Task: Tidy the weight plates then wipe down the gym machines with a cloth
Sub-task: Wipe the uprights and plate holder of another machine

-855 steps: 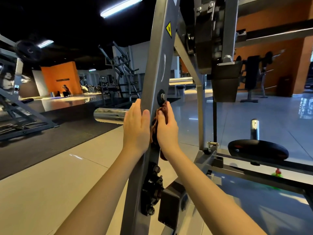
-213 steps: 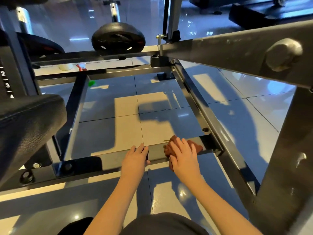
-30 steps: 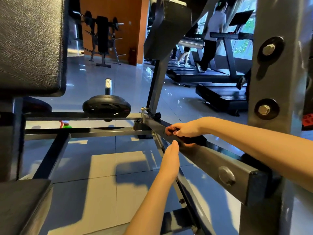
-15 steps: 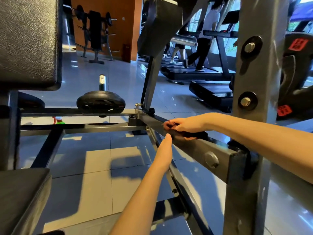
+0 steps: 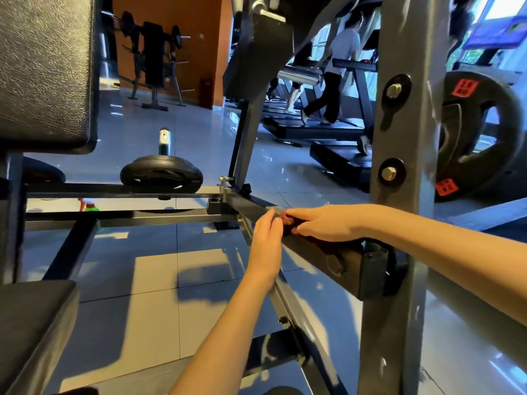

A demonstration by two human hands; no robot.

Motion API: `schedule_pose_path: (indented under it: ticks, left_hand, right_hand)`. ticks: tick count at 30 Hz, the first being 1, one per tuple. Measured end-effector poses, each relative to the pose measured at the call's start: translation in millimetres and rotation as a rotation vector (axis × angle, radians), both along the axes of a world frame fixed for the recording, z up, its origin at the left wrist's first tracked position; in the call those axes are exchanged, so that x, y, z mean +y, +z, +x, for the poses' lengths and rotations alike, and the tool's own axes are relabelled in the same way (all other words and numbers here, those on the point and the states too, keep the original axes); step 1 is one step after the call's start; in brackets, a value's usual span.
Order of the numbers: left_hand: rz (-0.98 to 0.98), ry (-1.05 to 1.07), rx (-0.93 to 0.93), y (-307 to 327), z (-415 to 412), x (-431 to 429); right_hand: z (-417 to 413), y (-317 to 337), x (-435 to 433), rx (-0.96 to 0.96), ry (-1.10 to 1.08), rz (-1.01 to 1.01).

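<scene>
Wiping stage, by judgement; plate tidying taken as done. Presses right hand [image 5: 322, 222] down on top face of slanted frame bar [image 5: 319, 253], fingers curled over a red-brown cloth [image 5: 286, 220]. Shows only a sliver of cloth at the fingertips; hides the rest under the palm. Right grip: closed round the cloth, pinning it to the bar, presumably so the stroke carries pressure. Lays left hand [image 5: 266, 243] flat against the near side of the bar, just beside the cloth, fingers straight, holding nothing. Left grip: fully open; judged a brace, steadying the long reach across the frame. Cannot tell whether left fingertips touch the cloth.

Relative to the bar: 1 weight plate [image 5: 161, 173] flat on a vertical peg, beyond the far end; 1 larger weight plate [image 5: 467, 166], red-labelled, upright, behind the grey post [image 5: 413, 138] carrying the near end; black seat pad [image 5: 34, 323] well apart to the left.

Next, by judgement: draw cloth along the bar toward the far joint. Needs care at the bolt head on the bar's side face and the pin at the joint, both likely to snag cloth.
</scene>
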State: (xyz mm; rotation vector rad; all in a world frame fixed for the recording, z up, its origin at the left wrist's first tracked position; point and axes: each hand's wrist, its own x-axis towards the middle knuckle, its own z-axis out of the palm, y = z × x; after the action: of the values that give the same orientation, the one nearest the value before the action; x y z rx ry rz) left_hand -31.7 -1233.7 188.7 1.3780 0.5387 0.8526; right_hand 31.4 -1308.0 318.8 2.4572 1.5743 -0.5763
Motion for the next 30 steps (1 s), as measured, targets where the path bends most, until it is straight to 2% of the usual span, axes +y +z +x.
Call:
schedule_pose_path:
  ticks: [4, 8, 12, 14, 18, 22, 26, 28, 30]
  left_hand:
    - [0.265, -0.07, -0.02, 12, 2, -20]
    - [0.479, 0.144, 0.005, 25, -2, -18]
    - [0.541, -0.125, -0.009, 36, 0, -32]
    - [0.563, -0.062, -0.037, 29, -1, -47]
    - [0.332, 0.137, -0.101, 13, -11, -69]
    - [0.062, 0.08, -0.099, 13, -8, -97]
    - [-0.031, 0.113, -0.051, 18, 15, -75]
    - [-0.117, 0.166, -0.006, 19, 23, -55]
    - [-0.208, 0.175, -0.044, 14, 28, -45]
  right_hand:
    - [6, 11, -38, 0.188, -0.11, 0.229]
    - [5, 8, -72, 0.142, -0.127, 0.475]
    - [5, -9, -79, 0.18, -0.236, 0.761]
    - [2, -12, -76, 0.194, -0.276, 0.877]
    - [-6, -15, -62, 0.217, -0.245, 0.988]
    - [-7, -26, -56, 0.257, -0.248, 1.126]
    - [-12, -29, -57, 0.212, -0.259, 1.276]
    - [-15, -28, -57, 0.149, -0.211, 1.272]
    - [-18, -26, -58, 0.115, -0.201, 1.222]
